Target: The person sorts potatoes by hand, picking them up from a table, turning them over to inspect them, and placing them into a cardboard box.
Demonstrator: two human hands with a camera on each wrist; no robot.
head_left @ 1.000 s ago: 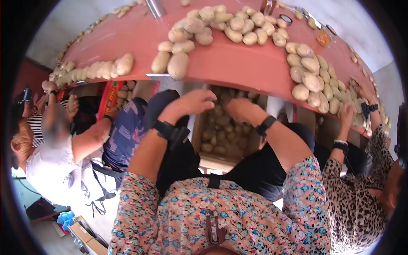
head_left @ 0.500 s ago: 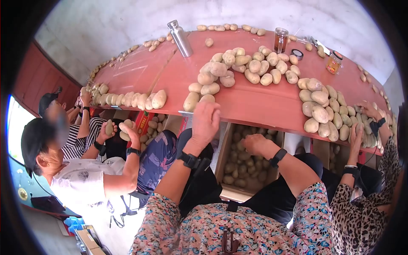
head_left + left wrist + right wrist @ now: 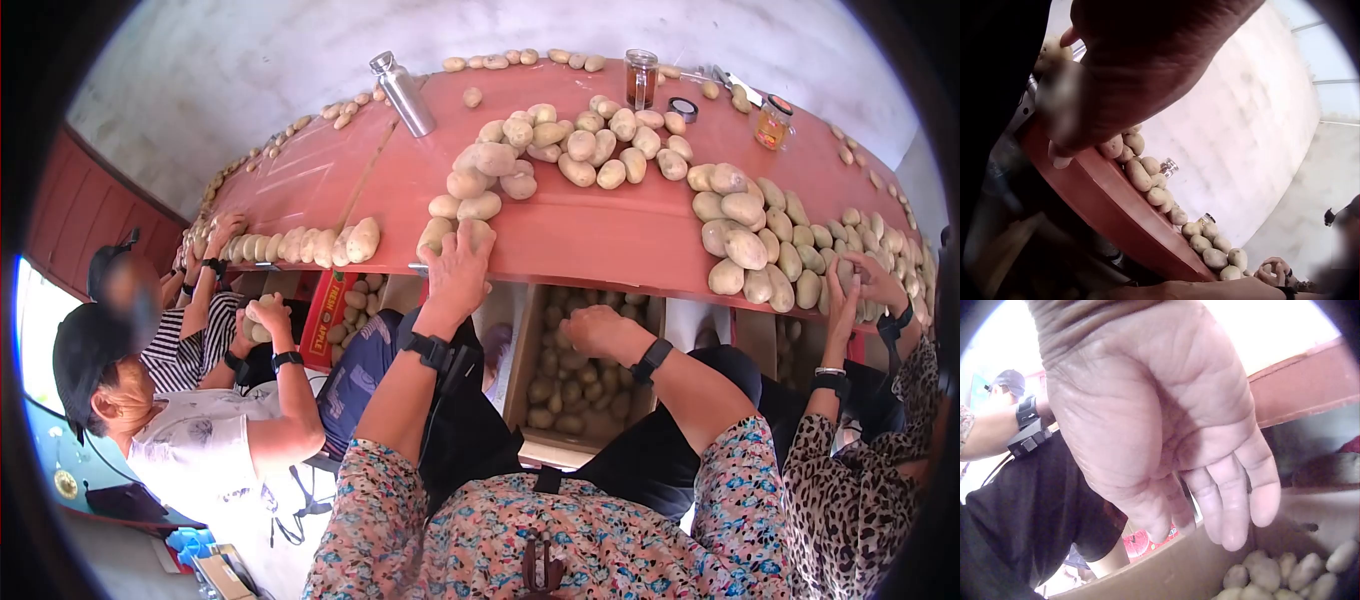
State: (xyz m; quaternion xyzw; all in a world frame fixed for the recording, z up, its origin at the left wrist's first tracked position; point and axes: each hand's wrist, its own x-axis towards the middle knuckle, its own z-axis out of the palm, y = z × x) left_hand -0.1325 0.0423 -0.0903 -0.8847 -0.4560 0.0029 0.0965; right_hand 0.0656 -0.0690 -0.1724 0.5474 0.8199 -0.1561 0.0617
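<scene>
My left hand [image 3: 458, 275] reaches the near edge of the red table. Its fingers rest against a pale potato [image 3: 480, 238] at the front of a stacked row. In the left wrist view a finger touches a potato [image 3: 1054, 55], while the thumb lies apart from it, by the table edge. My right hand [image 3: 602, 333] hangs over a cardboard box [image 3: 512, 400] of potatoes below the tabletop. The right wrist view shows its bare palm and loosely bent fingers, with nothing held. Several potatoes [image 3: 1266, 574] lie in the box beneath the fingertips.
On the table [image 3: 590, 235] stand a metal bottle [image 3: 403, 95], a glass mug [image 3: 641, 80] and a jar [image 3: 773, 122]. A potato pile [image 3: 745, 240] spreads to the right. Other people sit on both sides, their hands among potatoes. A red box [image 3: 325, 315] stands at left.
My left hand has moved from above the boxes up to the potato at the table edge. My right hand stays over the box. The head view has tilted up.
</scene>
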